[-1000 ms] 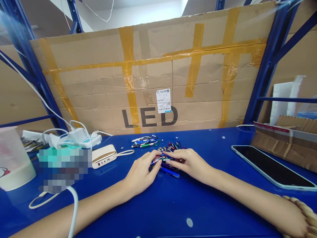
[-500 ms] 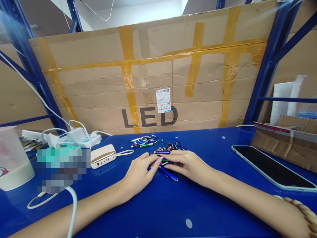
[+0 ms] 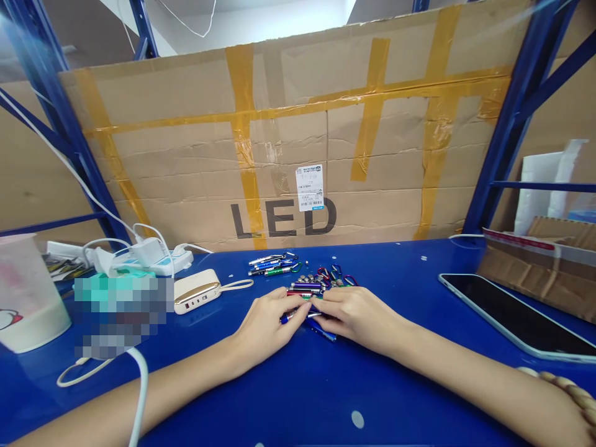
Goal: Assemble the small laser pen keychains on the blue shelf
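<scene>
Warehouse bay, blue steel racking [image 3: 498, 149] framing a big cardboard carton [image 3: 298, 155], yellow tape [image 3: 242, 143] criss-crossed over it, LED printed low down & a white label [image 3: 310, 187] just above the letters. Glossy blue shelf [image 3: 354, 385] ran across the front, holding a phone [image 3: 512, 313] far right, a plastic jug [image 3: 28, 298] far left, a power strip [image 3: 161, 261] & power bank [image 3: 196, 290] left of centre, plus a pixelated patch [image 3: 121, 316] hiding whatever lay there. Both forearms came in from the bottom, bead bracelet [image 3: 570, 388] on the R wrist. L hand [image 3: 267, 329] & R hand [image 3: 358, 316] sat curled, palms down, fingertips almost meeting at centre shelf over a loose heap of mini torches [image 3: 307, 287]; a silver-&-blue torch [image 3: 294, 316] lay under the L fingertips, a blue one [image 3: 321, 330] poked out under the R hand. Couldn't tell if either hand was actually gripping or just pressing down. Further back: a small bunch of torches [image 3: 270, 264], button cells [image 3: 305, 279], coloured carabiners [image 3: 333, 276]. Torches looked light, stiff, smooth metal, prob. slippery & apt to roll, so best pinched mid-barrel w/ fingertips, not by the ends. Carabiners likely to snag each other; cells tiny, fiddly, best taken by the edge.
</scene>
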### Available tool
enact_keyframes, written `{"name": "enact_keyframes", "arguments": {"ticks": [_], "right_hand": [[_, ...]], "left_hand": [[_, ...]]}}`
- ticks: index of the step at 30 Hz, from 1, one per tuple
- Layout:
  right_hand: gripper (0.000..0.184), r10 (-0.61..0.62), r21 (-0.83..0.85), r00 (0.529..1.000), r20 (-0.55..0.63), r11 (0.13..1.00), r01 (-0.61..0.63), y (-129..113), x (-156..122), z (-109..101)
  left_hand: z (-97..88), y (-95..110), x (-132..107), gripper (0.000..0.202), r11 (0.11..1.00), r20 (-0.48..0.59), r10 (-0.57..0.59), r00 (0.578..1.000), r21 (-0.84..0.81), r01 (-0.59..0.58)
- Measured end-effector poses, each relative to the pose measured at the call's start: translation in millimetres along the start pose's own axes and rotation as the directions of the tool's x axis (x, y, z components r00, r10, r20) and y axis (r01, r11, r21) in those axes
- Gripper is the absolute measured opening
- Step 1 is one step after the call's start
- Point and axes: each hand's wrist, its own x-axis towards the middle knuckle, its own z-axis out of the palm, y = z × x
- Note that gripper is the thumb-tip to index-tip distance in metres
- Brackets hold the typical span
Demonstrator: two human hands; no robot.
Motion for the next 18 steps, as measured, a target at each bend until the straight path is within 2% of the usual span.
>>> {"name": "enact_keyframes", "arguments": {"ticks": [3,8,13,18], "right_hand": [[0.013,-0.036,-0.068,0.998,-0.06,0.997,0.032,-0.7,-0.4,1.4],[0.026,-0.088,-0.111,0.988,-0.125,0.991,0.074,0.8,-0.6,5.2],[0.037,-0.101,-0.098,0.987,-0.128,0.991,0.088,1.7,-1.2,7.2],[0.038,-0.08,-0.021,0.991,-0.11,0.997,0.078,2.7,-1.6,6.8]], "left_hand": [[1.1,-1.1,0.0,0.034,0.999,-0.02,0.037,0.999,0.013,-0.037],[2.1,-1.5,-1.0,0.035,0.998,-0.031,0.052,0.998,0.049,-0.05],[1.5,0.6,-1.7,0.033,0.995,-0.058,0.015,0.998,0.095,-0.01],[0.7,2.7,-2.5,0.034,0.992,-0.077,-0.009,0.997,0.124,0.018]]}}
